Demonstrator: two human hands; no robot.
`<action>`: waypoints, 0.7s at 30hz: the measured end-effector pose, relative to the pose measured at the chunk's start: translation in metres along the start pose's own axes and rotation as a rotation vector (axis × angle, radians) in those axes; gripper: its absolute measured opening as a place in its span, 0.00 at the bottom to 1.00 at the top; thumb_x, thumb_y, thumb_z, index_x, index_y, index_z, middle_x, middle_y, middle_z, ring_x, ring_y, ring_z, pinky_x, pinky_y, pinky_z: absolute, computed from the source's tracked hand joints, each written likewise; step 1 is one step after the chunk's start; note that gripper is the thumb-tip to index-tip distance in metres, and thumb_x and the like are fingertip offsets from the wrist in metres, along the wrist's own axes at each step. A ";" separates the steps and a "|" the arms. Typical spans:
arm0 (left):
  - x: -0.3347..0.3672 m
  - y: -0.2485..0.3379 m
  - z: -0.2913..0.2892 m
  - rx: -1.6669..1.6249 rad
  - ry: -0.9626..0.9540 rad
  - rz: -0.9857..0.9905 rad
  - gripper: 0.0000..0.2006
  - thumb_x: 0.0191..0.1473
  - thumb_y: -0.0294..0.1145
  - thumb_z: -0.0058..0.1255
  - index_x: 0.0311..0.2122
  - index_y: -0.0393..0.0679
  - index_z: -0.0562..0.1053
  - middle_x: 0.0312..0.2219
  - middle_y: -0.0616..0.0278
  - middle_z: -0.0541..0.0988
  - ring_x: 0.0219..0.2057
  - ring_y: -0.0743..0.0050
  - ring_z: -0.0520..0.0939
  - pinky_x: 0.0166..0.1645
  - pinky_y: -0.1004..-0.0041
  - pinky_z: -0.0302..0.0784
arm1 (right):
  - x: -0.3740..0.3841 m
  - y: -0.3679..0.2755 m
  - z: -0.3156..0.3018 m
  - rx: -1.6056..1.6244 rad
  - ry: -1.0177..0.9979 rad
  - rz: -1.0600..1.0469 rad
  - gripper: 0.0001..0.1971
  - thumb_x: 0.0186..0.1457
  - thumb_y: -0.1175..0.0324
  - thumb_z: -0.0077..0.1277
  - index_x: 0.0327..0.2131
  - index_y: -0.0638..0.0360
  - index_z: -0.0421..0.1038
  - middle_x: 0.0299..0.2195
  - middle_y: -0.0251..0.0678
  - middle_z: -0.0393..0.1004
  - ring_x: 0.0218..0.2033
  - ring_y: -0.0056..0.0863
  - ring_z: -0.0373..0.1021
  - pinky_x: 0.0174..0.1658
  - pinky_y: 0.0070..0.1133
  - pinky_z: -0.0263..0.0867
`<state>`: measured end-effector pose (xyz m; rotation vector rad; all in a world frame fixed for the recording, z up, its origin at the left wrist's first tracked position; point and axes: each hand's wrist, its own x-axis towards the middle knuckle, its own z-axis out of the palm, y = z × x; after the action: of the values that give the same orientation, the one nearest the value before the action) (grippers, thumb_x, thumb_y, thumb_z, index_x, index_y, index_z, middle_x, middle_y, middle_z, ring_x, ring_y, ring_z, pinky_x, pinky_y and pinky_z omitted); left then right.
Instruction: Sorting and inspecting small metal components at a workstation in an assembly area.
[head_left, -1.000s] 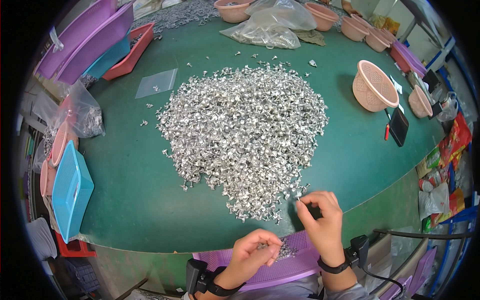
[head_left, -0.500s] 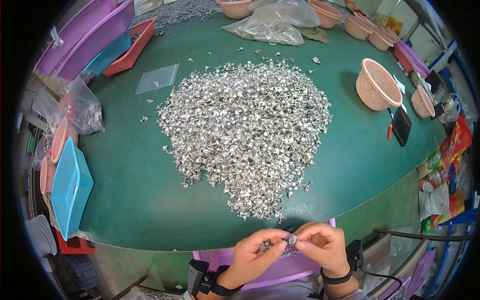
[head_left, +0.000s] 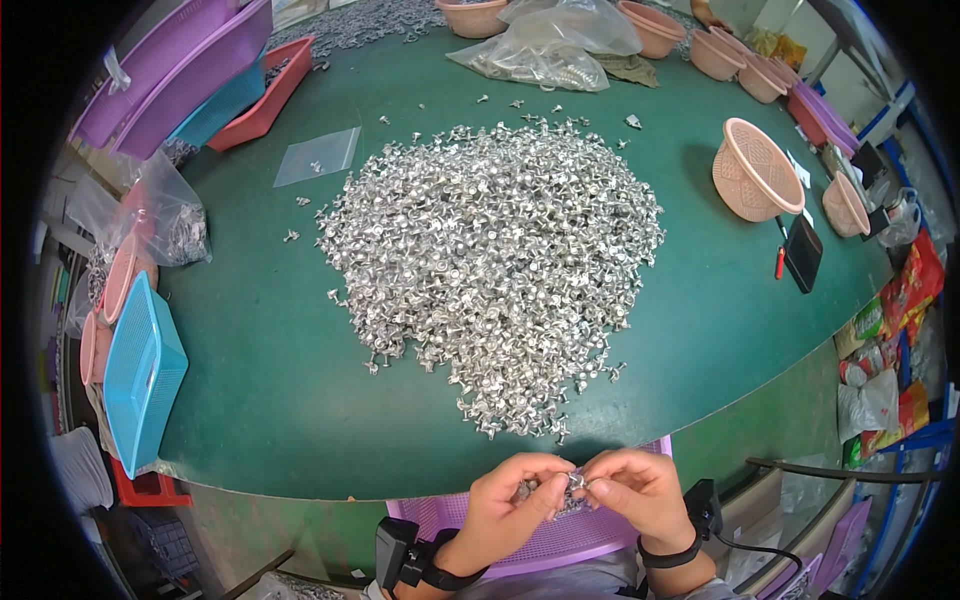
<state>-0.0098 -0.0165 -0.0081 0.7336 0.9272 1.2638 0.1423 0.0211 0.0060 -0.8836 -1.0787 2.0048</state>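
Note:
My left hand [head_left: 512, 505] and my right hand [head_left: 640, 495] meet just off the table's near edge. Pinched between their fingertips is a small shiny metal fastener [head_left: 576, 482] with a flat head and wing-like arms. More of these fasteners show in the curl of my left fingers. Below both hands sits a purple perforated basket [head_left: 590, 548], with some metal pieces partly hidden by the fingers. Straight ahead on the green table [head_left: 270, 370] spreads a large heap of the same silvery fasteners [head_left: 490, 250], narrowing toward me.
Left lie a blue basket [head_left: 148, 385], a bag of metal parts [head_left: 170, 225] and a small clear bag [head_left: 318, 158]. Stacked baskets [head_left: 195, 75] fill the far left. On the right stand a peach basket [head_left: 755, 170] and a red-and-black tool [head_left: 780, 262]. Clear bags [head_left: 545, 50] lie at the back.
The fastener between my fingertips has turned and shifted slightly left, and the right fingers have moved a little left with it. The heap looks the same.

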 end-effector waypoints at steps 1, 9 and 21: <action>0.000 -0.001 0.000 0.000 -0.001 0.000 0.07 0.47 0.22 0.40 0.34 0.34 0.65 0.18 0.63 0.68 0.18 0.84 0.67 0.22 0.84 0.63 | 0.000 0.001 0.000 0.020 -0.007 0.018 0.06 0.46 0.79 0.43 0.31 0.68 0.65 0.29 0.38 0.69 0.29 0.18 0.64 0.33 0.14 0.60; -0.002 -0.003 -0.001 0.046 0.025 0.025 0.04 0.46 0.21 0.41 0.31 0.35 0.65 0.18 0.63 0.69 0.18 0.85 0.68 0.21 0.85 0.62 | -0.001 0.004 -0.003 0.037 -0.013 0.133 0.07 0.48 0.75 0.41 0.31 0.67 0.65 0.26 0.37 0.70 0.25 0.17 0.63 0.29 0.14 0.60; -0.003 -0.002 -0.001 0.027 0.009 0.033 0.03 0.47 0.21 0.40 0.30 0.35 0.64 0.19 0.63 0.69 0.19 0.84 0.67 0.23 0.84 0.62 | 0.001 0.004 -0.002 0.123 -0.012 0.212 0.08 0.50 0.73 0.39 0.29 0.67 0.66 0.25 0.35 0.69 0.23 0.16 0.62 0.28 0.14 0.59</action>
<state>-0.0099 -0.0195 -0.0103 0.7684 0.9443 1.2867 0.1425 0.0209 0.0012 -0.9546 -0.8875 2.2264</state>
